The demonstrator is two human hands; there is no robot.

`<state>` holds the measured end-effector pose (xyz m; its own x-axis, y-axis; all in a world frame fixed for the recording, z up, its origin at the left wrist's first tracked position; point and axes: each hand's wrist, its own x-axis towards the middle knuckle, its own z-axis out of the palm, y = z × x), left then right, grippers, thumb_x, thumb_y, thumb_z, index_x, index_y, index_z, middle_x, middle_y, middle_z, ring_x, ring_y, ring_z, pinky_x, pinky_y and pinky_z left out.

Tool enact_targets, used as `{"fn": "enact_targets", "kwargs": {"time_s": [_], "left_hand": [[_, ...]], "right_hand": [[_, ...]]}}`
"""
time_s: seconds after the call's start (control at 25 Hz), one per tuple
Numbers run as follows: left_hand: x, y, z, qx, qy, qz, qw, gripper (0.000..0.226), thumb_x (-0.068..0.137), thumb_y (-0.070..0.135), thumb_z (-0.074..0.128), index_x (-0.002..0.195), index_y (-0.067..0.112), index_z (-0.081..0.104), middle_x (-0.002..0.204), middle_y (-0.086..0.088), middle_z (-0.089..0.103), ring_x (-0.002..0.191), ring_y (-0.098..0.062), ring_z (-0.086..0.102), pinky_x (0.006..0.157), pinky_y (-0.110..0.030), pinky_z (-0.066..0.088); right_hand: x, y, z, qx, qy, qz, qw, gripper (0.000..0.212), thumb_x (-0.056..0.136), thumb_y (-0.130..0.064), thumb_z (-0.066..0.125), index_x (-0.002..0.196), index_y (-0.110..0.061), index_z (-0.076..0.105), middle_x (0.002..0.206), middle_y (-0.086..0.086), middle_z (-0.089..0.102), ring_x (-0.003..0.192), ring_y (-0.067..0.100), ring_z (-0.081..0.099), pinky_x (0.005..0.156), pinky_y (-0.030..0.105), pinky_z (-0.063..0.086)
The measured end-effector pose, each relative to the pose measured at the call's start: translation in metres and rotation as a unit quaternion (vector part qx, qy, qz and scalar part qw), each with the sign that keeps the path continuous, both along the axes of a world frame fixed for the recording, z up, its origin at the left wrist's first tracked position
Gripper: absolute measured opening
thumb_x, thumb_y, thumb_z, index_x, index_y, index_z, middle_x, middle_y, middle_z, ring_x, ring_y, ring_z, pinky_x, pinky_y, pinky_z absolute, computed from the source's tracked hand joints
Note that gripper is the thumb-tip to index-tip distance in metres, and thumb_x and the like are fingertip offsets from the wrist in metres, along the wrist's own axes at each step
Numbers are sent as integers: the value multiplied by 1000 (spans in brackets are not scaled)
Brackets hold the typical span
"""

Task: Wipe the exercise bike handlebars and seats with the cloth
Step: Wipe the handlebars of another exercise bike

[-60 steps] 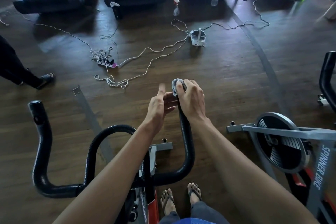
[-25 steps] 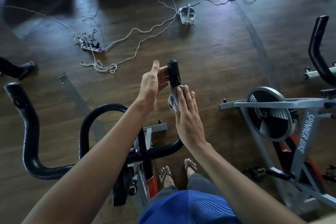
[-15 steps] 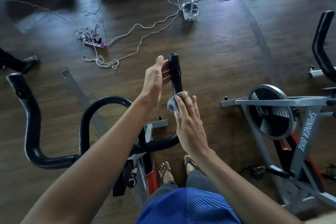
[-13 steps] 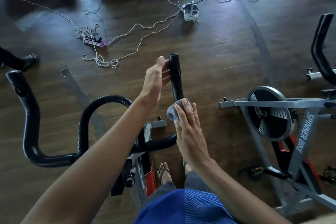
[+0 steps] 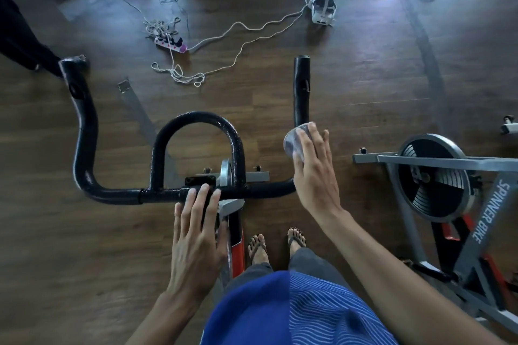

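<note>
The black handlebar (image 5: 117, 195) of the exercise bike spans the middle of the view, with a centre loop (image 5: 196, 120) and two upright ends. My right hand (image 5: 314, 171) presses a grey cloth (image 5: 293, 144) around the lower part of the right upright (image 5: 301, 87). My left hand (image 5: 196, 235) lies flat, fingers apart, with its fingertips on the centre bar near the clamp. The bike's seat is not in view.
A second grey spinner bike (image 5: 437, 176) stands close on the right. White cables (image 5: 224, 45), a power strip (image 5: 170, 45) and a white headset (image 5: 323, 10) lie on the wooden floor ahead. Another person's leg (image 5: 19, 39) is at far left. My feet (image 5: 276, 244) stand by the bike frame.
My left hand has left the right upright's top and come down to the centre bar. My right hand with the cloth has slid lower on the upright. The view has shifted right.
</note>
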<state>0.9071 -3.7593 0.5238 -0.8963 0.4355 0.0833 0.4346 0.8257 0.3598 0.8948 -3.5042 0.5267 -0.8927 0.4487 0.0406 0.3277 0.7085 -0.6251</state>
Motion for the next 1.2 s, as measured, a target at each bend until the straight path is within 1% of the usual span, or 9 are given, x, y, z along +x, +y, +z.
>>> {"fn": "enact_targets", "kwargs": {"time_s": [0.08, 0.2, 0.32, 0.48, 0.6, 0.76, 0.88, 1.04, 1.2], "left_hand": [[0, 0, -8, 3, 2, -3, 1000, 63, 96, 22, 57, 154, 13, 32, 162, -9, 27, 155, -24, 11, 121, -58, 21], [3, 3, -11, 4, 12, 3, 1000, 72, 94, 19, 67, 155, 15, 30, 164, -8, 24, 155, -24, 9, 123, -55, 17], [1, 1, -12, 22, 28, 10, 999, 68, 93, 18, 63, 154, 14, 32, 163, -8, 26, 155, -23, 12, 125, -51, 10], [1, -3, -10, 23, 22, 37, 999, 61, 97, 31, 40, 154, 11, 29, 162, -11, 27, 155, -24, 12, 126, -46, 1], [2, -5, -10, 15, 21, 30, 999, 61, 101, 37, 35, 156, 13, 24, 164, -9, 23, 155, -23, 9, 126, -44, -2], [2, -4, -11, 10, 16, 29, 999, 65, 99, 33, 38, 158, 16, 19, 166, -6, 18, 156, -22, 6, 126, -44, -3], [3, -3, -12, 14, 16, 26, 999, 68, 98, 29, 44, 159, 14, 17, 167, -5, 13, 156, -23, 4, 126, -46, -1], [1, -2, -11, 21, 15, 30, 999, 83, 91, 14, 67, 158, 14, 19, 167, -5, 15, 156, -23, 4, 126, -43, -4], [2, -1, -10, 15, 9, 30, 999, 89, 87, 12, 72, 159, 13, 18, 167, -5, 12, 156, -23, 2, 126, -42, -6]], "right_hand": [[4, -7, -2, -18, 1, -13, 1000, 50, 107, -15, 40, 156, -15, 31, 167, 4, 13, 156, 23, -1, 124, 26, 0], [29, -13, 4, -59, 35, -2, 998, 51, 104, -9, 47, 154, -14, 36, 166, 2, 18, 155, 21, 4, 126, 45, 19], [33, -20, 23, -36, 78, 54, 995, 53, 101, -8, 51, 152, -16, 39, 165, 3, 24, 154, 22, 12, 121, 47, 26], [29, -76, 14, 82, 80, 202, 973, 70, 93, 2, 59, 155, -21, 34, 166, 2, 19, 156, 24, 8, 126, 42, 11], [44, -75, -13, 172, 57, 210, 961, 82, 85, 8, 60, 157, -20, 32, 165, 1, 24, 155, 25, 10, 127, 40, 5], [56, -77, -21, 154, 58, 148, 975, 79, 83, 11, 50, 155, -15, 34, 164, 3, 28, 155, 27, 10, 127, 41, 3], [59, -66, -24, 161, 58, 172, 970, 76, 84, 12, 42, 155, -12, 33, 163, 6, 28, 155, 28, 11, 127, 41, 3], [70, -33, -24, 114, 38, 93, 988, 82, 81, 16, 49, 156, -13, 30, 165, 5, 24, 156, 28, 5, 127, 41, 4], [68, -20, -27, 121, 37, 127, 984, 91, 78, 25, 56, 156, -12, 29, 167, 6, 19, 156, 28, -1, 122, 53, 11]]}}
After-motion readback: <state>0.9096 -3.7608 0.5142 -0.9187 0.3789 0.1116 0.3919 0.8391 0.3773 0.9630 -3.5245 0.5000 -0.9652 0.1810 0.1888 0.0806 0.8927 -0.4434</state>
